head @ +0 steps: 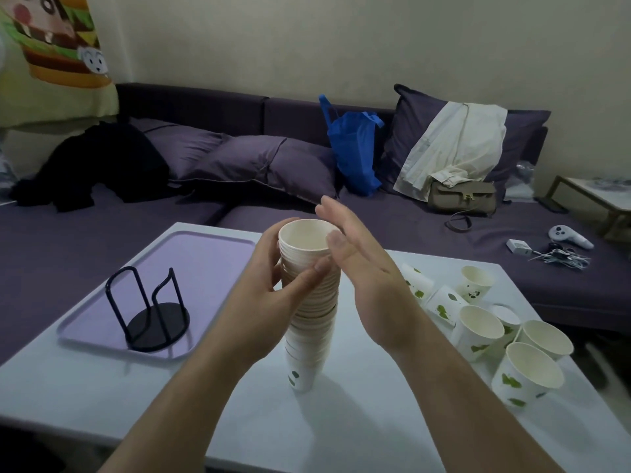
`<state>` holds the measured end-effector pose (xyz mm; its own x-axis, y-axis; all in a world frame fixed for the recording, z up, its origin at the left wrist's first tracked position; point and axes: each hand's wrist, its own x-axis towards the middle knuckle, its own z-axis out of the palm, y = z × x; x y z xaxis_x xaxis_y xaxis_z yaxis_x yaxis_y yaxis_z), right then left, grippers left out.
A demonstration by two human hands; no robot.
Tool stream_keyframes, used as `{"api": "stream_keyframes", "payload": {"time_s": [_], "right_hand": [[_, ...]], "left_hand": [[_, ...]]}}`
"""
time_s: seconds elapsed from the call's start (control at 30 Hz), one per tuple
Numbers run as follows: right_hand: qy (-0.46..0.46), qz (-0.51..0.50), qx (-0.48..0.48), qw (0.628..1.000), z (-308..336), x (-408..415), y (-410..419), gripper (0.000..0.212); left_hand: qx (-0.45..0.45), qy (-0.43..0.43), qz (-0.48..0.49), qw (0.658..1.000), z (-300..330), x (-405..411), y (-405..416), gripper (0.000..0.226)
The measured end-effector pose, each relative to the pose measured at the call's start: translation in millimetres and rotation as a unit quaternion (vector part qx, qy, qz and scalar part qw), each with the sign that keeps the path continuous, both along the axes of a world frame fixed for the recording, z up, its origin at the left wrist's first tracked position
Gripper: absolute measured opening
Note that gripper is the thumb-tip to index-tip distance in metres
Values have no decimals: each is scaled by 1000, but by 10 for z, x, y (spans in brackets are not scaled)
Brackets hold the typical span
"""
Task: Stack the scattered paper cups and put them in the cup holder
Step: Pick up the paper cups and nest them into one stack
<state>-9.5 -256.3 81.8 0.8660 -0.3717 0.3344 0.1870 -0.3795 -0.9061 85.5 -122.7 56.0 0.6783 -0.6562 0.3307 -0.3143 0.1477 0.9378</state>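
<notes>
The tall stack of cups (309, 302), stood on the surface (375, 387) and gripped near its top by the left hand (273, 268) while the right hand (362, 264) is held flat and released beside it, could be toppled if bumped.

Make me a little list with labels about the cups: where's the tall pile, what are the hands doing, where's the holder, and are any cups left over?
tall pile: stack of paper cups standing upright on the white table
left hand: grips the stack near its top
right hand: open, flat beside the top cup
holder: black wire cup holder, empty, on the purple tray, left of the stack
left over: loose cups on the right of the table, some upright, some lying down
</notes>
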Motion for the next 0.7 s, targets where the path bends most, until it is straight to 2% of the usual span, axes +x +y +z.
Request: {"api": "stream_keyframes", "payload": {"time_s": [0.07, 0.13, 0.17, 0.23, 0.33, 0.4, 0.47, 0.53, 0.63, 0.7], "right_hand": [[-13, -61, 29, 998, -76, -1, -99, 49], [14, -153, 31, 988, -203, 29, -260, 41], [57, -199, 7, 978, -279, 47, -356, 38], [163, -256, -78, 950, -477, 87, -592, 50], [290, -275, -168, 901, -800, 186, -959, 69], [362, -286, -239, 854, -982, 273, -1183, 77], [411, -289, -285, 816, -1089, 367, -1377, 90], [442, -282, -308, 794, -1137, 463, -1543, 98], [479, -285, -331, 761, -1203, 570, -1706, 103], [479, -291, -369, 741, -1234, 587, -1715, 92]], "left_hand": [[-3, 4, 8, 1000, -14, -13, -19, 59], [-1, 4, 10, 1000, -12, -29, -42, 57], [0, 4, 10, 1000, -9, -35, -56, 58], [-4, 11, 9, 1000, -17, -31, -92, 62], [-6, 15, 7, 1000, -29, -15, -135, 61], [-5, 14, 5, 1000, -44, -1, -168, 58], [-6, 12, 6, 1000, -54, 19, -199, 56], [-10, 9, 5, 1000, -60, 34, -219, 57], [-12, 10, 2, 1000, -67, 42, -212, 56], [-7, 12, 0, 1000, -63, 38, -196, 56]]}}
